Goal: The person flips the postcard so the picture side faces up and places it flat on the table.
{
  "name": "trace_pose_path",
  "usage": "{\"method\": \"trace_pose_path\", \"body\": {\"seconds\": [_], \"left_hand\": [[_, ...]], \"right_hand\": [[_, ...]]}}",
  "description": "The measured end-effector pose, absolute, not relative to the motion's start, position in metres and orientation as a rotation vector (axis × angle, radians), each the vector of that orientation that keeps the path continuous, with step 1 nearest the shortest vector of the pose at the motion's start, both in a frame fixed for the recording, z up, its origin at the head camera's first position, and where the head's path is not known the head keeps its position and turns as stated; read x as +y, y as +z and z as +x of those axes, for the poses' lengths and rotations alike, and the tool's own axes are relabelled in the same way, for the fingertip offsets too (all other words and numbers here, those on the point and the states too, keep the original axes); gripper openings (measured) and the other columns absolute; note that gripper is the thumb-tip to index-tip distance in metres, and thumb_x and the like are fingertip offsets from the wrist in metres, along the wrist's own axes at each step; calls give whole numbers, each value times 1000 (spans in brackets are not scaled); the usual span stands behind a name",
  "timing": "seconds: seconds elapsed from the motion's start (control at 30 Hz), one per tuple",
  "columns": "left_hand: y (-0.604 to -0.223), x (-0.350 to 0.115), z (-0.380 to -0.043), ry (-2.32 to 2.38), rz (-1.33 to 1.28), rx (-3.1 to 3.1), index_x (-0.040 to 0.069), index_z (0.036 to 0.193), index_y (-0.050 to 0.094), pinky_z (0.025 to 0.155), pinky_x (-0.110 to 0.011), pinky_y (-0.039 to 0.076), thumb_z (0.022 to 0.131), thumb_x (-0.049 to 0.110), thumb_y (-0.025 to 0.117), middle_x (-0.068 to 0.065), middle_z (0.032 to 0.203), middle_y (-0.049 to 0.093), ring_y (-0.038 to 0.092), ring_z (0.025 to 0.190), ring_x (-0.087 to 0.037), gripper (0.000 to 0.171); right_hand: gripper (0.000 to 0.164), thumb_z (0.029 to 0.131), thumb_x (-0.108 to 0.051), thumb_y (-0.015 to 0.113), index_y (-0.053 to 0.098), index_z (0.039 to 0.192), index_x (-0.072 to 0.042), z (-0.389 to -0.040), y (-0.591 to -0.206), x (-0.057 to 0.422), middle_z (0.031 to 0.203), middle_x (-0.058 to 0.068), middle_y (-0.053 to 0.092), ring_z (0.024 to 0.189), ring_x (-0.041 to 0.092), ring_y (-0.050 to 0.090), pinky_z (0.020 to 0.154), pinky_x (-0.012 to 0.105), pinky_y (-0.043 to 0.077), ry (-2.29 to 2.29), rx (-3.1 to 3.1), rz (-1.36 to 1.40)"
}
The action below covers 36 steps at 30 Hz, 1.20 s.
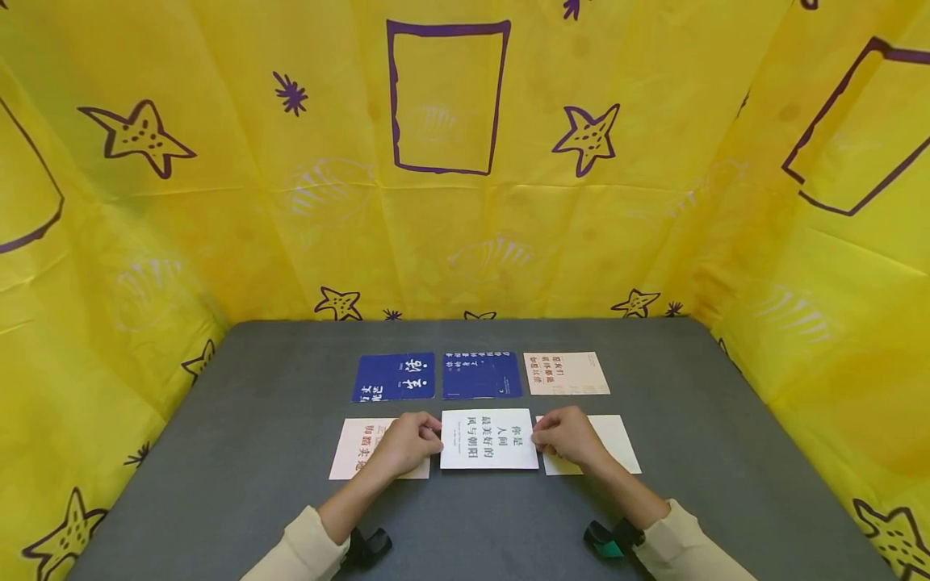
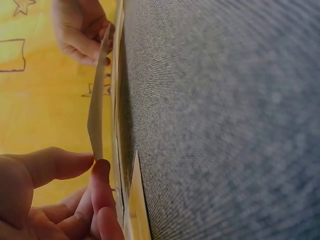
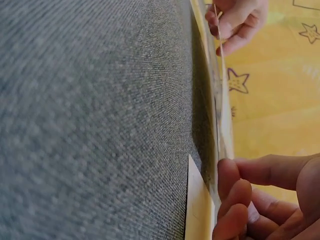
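A white card with dark vertical writing is held level between both hands, just above the table. My left hand pinches its left edge between thumb and fingers; in the left wrist view the card shows edge-on, raised off the grey cloth. On the opposite edge my right hand has the same kind of pinch. Under the left hand lies a cream card with red writing, partly covered by the fingers. Beneath the right hand, a plain pale card is partly hidden.
Behind these, a row holds a blue card with large white characters, a second blue card and a pinkish card with brown writing. The grey table is enclosed by yellow patterned cloth at the back and sides.
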<state>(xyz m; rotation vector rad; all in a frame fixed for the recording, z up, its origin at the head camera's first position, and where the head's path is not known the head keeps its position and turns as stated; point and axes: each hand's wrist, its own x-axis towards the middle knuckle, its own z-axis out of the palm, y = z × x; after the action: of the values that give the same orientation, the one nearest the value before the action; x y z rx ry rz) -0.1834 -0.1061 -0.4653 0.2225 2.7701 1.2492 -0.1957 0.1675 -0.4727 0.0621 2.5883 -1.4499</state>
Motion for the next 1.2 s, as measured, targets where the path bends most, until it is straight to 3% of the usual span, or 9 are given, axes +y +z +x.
{"method": "trace_pose_path", "body": {"seconds": [0.57, 0.87, 1.2], "left_hand": [[-463, -109, -178, 1103, 266, 2768, -2, 103, 73, 62, -23, 41, 76, 9, 73, -3, 75, 68, 53, 67, -9, 29], [-450, -106, -180, 1141, 356, 2760, 2, 97, 75, 71, -30, 50, 84, 13, 69, -5, 85, 73, 62, 77, -12, 18], [-444, -76, -186, 1277, 410, 2627, 2, 101, 74, 72, -31, 48, 89, 14, 65, -7, 90, 72, 60, 80, -13, 19]], "right_hand": [[5, 78, 1, 72, 73, 81, 4, -193, -468, 169, 62, 7, 66, 51, 12, 49, 48, 23, 37, -1349, 2556, -17], [18, 86, -12, 70, 74, 95, 3, -199, -453, 199, 72, 7, 67, 59, 17, 53, 51, 28, 41, -1320, 2574, -120], [23, 88, -17, 69, 72, 99, 4, -197, -440, 226, 77, 7, 66, 63, 18, 56, 56, 30, 48, -1300, 2601, -134]]}}
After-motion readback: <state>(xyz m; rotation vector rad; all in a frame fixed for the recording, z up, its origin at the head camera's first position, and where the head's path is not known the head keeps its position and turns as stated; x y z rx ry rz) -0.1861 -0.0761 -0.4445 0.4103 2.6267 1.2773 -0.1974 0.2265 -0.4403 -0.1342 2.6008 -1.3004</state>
